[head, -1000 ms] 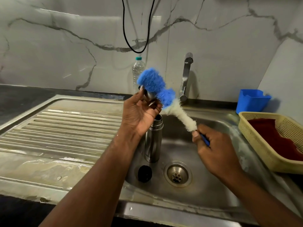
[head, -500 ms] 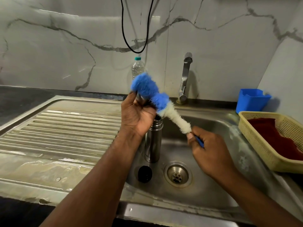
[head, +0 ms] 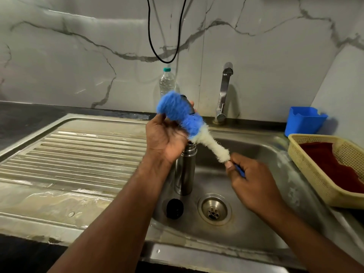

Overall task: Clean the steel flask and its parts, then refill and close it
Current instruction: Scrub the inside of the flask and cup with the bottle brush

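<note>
The open steel flask (head: 184, 172) stands upright in the sink basin (head: 262, 217). A black flask part (head: 175, 208) lies on the basin floor in front of it. My left hand (head: 167, 137) holds a small dark flask part (head: 189, 105) above the flask, mostly hidden by bristles. My right hand (head: 254, 181) grips the blue handle of a bottle brush (head: 194, 126), whose blue and white bristles press against that part.
A tap (head: 223, 95) stands behind the basin, with a plastic water bottle (head: 167, 83) to its left. The wet ribbed drainboard (head: 71, 160) fills the left. A yellow basket (head: 315, 174) with a red cloth and a blue tub (head: 304, 121) sit at the right.
The brush head has slid down and left across the part in my left hand, then slightly back up. My right hand moved a little left with it. The flask stayed put.
</note>
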Action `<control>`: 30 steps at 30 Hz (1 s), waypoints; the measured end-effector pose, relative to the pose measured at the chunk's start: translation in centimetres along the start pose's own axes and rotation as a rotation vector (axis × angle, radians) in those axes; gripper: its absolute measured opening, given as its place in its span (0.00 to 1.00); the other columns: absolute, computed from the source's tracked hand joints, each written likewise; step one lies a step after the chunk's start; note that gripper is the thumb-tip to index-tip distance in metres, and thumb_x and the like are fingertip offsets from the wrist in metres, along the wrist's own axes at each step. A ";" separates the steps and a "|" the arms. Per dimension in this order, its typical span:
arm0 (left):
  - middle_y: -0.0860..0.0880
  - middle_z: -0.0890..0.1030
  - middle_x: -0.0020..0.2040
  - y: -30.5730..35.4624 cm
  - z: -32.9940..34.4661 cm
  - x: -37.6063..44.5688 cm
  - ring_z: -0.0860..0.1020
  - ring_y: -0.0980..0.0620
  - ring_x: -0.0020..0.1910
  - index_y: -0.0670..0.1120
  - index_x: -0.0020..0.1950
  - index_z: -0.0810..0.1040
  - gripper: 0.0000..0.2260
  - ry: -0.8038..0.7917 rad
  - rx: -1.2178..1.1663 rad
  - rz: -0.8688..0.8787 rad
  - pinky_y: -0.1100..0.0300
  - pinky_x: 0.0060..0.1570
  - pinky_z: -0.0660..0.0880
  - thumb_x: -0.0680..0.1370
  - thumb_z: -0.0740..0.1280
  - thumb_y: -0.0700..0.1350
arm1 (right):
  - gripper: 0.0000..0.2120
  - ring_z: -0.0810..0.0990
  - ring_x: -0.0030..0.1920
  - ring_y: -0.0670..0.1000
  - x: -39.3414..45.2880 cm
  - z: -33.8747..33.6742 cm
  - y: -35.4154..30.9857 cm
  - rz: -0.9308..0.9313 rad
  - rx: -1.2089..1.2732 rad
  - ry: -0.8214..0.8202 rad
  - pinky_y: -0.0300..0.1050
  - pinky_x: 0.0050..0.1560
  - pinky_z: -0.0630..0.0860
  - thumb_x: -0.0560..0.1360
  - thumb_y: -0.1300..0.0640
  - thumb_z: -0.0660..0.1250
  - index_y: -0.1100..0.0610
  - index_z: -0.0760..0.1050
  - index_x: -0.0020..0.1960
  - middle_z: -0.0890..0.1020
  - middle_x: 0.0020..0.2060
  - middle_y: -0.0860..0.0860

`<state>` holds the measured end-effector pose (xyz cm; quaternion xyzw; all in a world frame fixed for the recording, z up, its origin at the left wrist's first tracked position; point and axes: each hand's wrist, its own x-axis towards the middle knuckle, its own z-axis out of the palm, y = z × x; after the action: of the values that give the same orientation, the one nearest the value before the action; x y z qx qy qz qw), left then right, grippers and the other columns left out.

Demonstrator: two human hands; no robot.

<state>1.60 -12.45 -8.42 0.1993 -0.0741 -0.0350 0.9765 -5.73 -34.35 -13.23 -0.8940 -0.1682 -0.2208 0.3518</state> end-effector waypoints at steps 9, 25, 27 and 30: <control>0.38 0.80 0.57 0.0 0.8 -0.6 0.81 0.43 0.53 0.40 0.69 0.74 0.27 0.027 0.064 0.081 0.53 0.55 0.77 0.76 0.72 0.55 | 0.13 0.74 0.30 0.47 -0.1 0.4 0.2 0.044 0.085 0.051 0.43 0.29 0.68 0.82 0.54 0.65 0.44 0.72 0.39 0.73 0.27 0.46; 0.46 0.83 0.54 3.8 -1.6 0.0 0.81 0.50 0.50 0.46 0.70 0.76 0.33 -0.020 0.483 0.223 0.57 0.45 0.74 0.65 0.75 0.45 | 0.07 0.74 0.28 0.44 0.3 -2.1 0.7 -0.060 -0.131 0.026 0.46 0.28 0.73 0.81 0.48 0.64 0.46 0.78 0.45 0.76 0.28 0.45; 0.42 0.81 0.57 4.5 -2.4 0.0 0.80 0.44 0.56 0.46 0.72 0.72 0.33 -0.017 0.533 0.241 0.52 0.50 0.74 0.66 0.74 0.41 | 0.08 0.74 0.27 0.44 0.3 -2.4 0.7 -0.091 -0.209 0.021 0.45 0.27 0.71 0.81 0.49 0.65 0.45 0.76 0.43 0.75 0.27 0.45; 0.43 0.80 0.57 4.4 -2.9 -0.4 0.78 0.44 0.54 0.45 0.66 0.74 0.18 -0.052 0.683 0.238 0.55 0.46 0.72 0.77 0.68 0.46 | 0.09 0.72 0.26 0.44 0.4 -2.4 0.3 -0.118 -0.282 0.006 0.45 0.27 0.69 0.81 0.50 0.66 0.46 0.74 0.42 0.73 0.26 0.44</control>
<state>1.84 -7.21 -9.37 0.5030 -0.1289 0.1008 0.8486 -5.91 -36.17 -11.67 -0.9224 -0.1868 -0.2650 0.2099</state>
